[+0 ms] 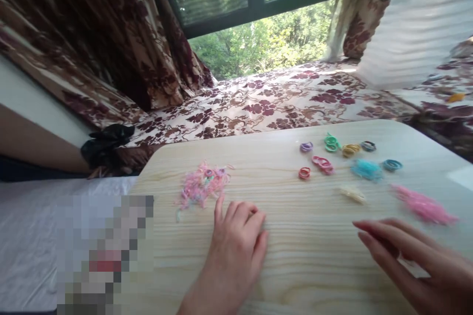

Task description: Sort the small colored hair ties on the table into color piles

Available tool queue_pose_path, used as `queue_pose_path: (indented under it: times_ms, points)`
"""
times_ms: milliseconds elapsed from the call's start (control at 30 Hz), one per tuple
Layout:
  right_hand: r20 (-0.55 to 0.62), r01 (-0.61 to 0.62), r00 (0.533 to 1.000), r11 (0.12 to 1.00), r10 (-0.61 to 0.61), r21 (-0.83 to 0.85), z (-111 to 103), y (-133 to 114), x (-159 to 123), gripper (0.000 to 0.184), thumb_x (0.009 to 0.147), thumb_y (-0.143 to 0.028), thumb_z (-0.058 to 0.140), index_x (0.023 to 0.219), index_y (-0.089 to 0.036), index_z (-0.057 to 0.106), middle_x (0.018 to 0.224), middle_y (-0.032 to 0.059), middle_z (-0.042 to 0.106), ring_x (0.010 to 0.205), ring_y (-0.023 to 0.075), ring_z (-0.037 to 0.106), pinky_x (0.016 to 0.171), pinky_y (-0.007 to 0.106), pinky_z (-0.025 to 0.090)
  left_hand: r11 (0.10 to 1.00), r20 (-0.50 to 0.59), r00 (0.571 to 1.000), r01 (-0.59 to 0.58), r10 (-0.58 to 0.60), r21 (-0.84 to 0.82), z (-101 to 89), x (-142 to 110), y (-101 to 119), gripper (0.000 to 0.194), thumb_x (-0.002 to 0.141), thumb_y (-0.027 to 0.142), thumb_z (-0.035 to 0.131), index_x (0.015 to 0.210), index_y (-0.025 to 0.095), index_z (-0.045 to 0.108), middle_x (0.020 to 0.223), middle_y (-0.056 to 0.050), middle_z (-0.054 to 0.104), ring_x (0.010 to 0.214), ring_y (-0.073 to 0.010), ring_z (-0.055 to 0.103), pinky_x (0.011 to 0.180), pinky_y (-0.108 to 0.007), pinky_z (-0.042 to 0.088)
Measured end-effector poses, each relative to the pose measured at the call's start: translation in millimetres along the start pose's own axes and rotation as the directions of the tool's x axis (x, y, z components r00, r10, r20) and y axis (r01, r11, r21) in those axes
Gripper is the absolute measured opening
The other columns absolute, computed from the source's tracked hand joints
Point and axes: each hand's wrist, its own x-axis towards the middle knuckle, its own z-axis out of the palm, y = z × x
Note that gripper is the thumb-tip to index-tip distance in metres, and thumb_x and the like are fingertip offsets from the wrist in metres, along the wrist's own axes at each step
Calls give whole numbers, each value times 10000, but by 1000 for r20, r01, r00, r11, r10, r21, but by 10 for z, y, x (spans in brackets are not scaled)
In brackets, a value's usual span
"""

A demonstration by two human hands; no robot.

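loops and strands in sorted colours occupy the right half of the pale wood-grain bench (295, 266): purple loops (306, 147), green loops (332, 142), mustard loops (351, 150), dark loops (368, 146), red loops (304, 173), rose loops (323, 164), blue loops (392, 165); nearer, a fuzzy turquoise heap (367, 169), small cream heap (352, 195) and long pink heap (424, 205). mixed pile (203, 184) at left: thin, tangled, mostly pink, flecked with green, blue and purple. left hand (236, 241) palm down, fingers loosely bent, thumb apart, nothing seen in its hold; little finger just beside the mixed pile, contact unclear. right hand (436, 275) near the cream and pink heaps, thumb and forefinger tips almost together; cannot tell whether they pinch anything. mosaic patch (105, 261) at lower left, red band across it, unreadable. floral cloth (258, 101) beyond the bench.
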Motion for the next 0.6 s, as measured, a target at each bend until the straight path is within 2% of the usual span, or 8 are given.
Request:
queue_pose_path:
  times_ms: [100,167,267,400,500,600]
  points:
    - [98,201,974,978,-206,57,170,-355,67,315,832,-527,477,897,-317,702,868,46,701,671,196,648,571,300,494,998,2,999,53,-53,34,-90,-76,-59,201,872,197,487,1011,253,621,1022,-28,634,989,-199,558,1115,-575,239]
    - [165,271,945,958,-283,88,205,-607,132,321,860,-493,437,876,-307,698,818,56,695,617,180,632,526,285,465,994,-11,995,96,-96,54,-146,-153,-155,191,878,203,485,998,247,627,1018,-29,637,1003,-199,553,1122,-571,218]
    - [287,340,889,934,-356,106,260,-934,228,316,880,-418,407,818,-285,686,735,53,669,559,160,594,494,273,410,980,-52,984,177,-173,86,-215,-272,-350,184,883,212,483,981,245,636,1013,-25,649,1013,-196,552,1128,-557,186]
    - [398,375,832,920,-387,110,386,-1254,366,281,853,-303,430,743,-245,682,716,41,668,551,140,572,516,258,379,950,-142,952,290,-273,119,-275,-372,-601,182,886,221,482,957,242,649,1008,-30,671,1018,-201,560,1107,-530,208]
    - [356,353,856,927,-375,128,358,-1300,485,272,830,-291,447,727,-224,690,730,41,690,588,143,588,544,253,399,932,-202,929,338,-310,128,-271,-400,-707,186,888,232,478,931,238,659,975,-37,687,1006,-212,566,1080,-529,229]
    - [174,305,929,942,-327,140,148,-1081,598,265,808,-355,489,771,-226,717,717,38,706,579,149,591,550,260,426,939,-269,921,323,-283,117,-214,-403,-734,190,885,238,478,908,235,666,974,-42,692,1007,-217,568,1075,-515,235]
